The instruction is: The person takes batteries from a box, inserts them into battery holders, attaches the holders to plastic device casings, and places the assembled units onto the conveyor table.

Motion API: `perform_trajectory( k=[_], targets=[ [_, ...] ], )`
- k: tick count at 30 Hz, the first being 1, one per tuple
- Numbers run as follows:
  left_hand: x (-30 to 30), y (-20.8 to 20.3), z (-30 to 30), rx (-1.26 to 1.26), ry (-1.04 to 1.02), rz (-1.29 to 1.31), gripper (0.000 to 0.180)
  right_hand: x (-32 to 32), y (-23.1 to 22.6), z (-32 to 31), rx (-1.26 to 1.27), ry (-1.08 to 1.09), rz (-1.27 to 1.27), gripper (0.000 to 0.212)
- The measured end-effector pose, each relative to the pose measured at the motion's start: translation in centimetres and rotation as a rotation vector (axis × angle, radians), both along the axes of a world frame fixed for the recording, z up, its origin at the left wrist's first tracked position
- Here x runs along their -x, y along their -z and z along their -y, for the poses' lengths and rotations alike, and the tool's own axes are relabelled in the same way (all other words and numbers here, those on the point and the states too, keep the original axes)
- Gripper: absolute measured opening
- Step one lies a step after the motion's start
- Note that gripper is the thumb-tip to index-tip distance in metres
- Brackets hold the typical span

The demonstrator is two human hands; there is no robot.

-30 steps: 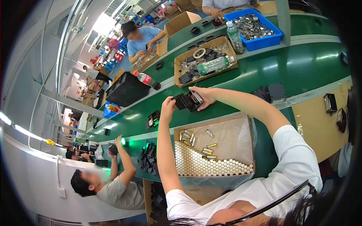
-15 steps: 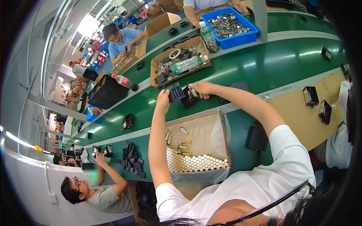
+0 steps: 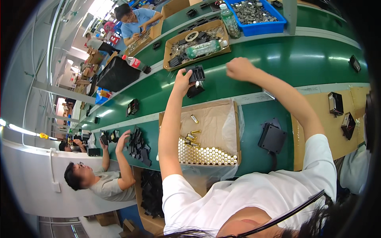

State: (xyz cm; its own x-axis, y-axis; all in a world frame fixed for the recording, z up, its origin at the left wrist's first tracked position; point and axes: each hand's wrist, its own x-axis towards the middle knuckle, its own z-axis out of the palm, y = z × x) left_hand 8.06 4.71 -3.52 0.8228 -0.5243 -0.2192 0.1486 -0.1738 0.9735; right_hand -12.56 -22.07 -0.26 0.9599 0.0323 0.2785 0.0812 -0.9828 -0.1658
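Observation:
My left hand is closed on a black plastic case with slots in its face, held above the green conveyor belt. Just below that case is a second black case, partly covered by it. Away to the right, my right hand is over the belt with its fingers curled in. Whatever those fingers may hold is hidden. A cardboard box lined with paper lies nearer to me, between my forearms. Gold-ended batteries stand packed in it, with several lying loose.
Beyond the belt are a cardboard tray of small parts and a blue bin. Black boxes lie on the right; a pile of black pieces is on the left, beside a seated co-worker. A red-capped bottle lies far left.
My right hand has come away from the black case and moved up and right. My left hand, still holding its case, has risen slightly. The seated co-worker has lifted one hand.

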Motion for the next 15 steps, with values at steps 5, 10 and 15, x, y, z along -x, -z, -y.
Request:
perform_trajectory(
  k=[5, 10, 15],
  targets=[
    [0.0, -1.0, -1.7, 0.000, -0.042, 0.003, 0.038, 4.3, -3.8, -18.9, -0.181, -0.512, -0.180, 0.027],
    [0.9, -2.1, -0.6, 0.011, -0.008, 0.012, 0.044, 2.1, 2.1, -27.4, 0.018, -0.480, -0.454, 0.034],
    [0.5, -2.3, -3.6, 0.025, -0.052, 0.011, 0.042, 3.2, 2.0, -29.0, -0.017, -0.404, -0.440, 0.030]
  ],
)
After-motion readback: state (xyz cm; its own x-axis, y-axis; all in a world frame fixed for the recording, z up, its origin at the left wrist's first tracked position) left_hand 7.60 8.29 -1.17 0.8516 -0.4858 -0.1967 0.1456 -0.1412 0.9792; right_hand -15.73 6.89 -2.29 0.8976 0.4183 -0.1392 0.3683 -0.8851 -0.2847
